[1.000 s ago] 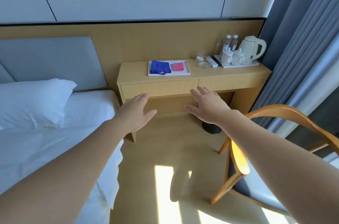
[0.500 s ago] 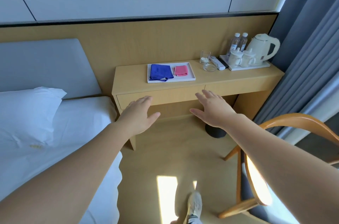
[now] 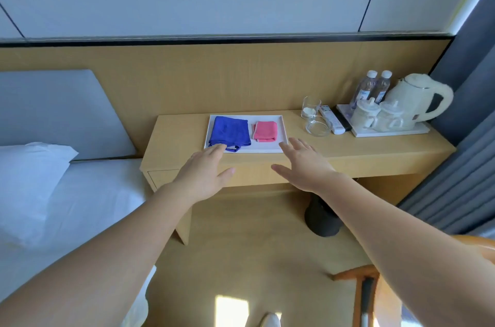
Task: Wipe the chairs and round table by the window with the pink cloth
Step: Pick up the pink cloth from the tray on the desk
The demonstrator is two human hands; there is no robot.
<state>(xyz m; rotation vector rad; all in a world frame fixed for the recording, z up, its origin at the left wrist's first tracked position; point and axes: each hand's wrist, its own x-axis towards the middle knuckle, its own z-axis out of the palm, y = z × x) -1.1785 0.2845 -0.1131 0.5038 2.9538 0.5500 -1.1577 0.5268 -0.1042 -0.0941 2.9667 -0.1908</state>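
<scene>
Left hand [image 3: 203, 174] and right hand [image 3: 305, 166], both spread and empty, hover at the tabletop [image 3: 361, 152] edge. This looks like the fetching step: the right hand should next pinch the one folded pink cloth [image 3: 264, 130], which lies beside one blue cloth [image 3: 229, 132] in one white tray [image 3: 270, 148]. Beyond stand two bottles [image 3: 367, 88], two lidded cups [image 3: 364, 112] and one kettle [image 3: 412, 99].

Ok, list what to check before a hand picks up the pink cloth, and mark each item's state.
1. pink cloth in view, folded on the white tray: ok.
2. Nothing lying on it; blue cloth beside it, apart: ok.
3. right hand open and empty, near the tray's front right corner: ok.
4. left hand empty: ok; whether it touches the blue cloth: cannot tell.
5. glass ashtray right of the tray, off the reach path: ok.
</scene>
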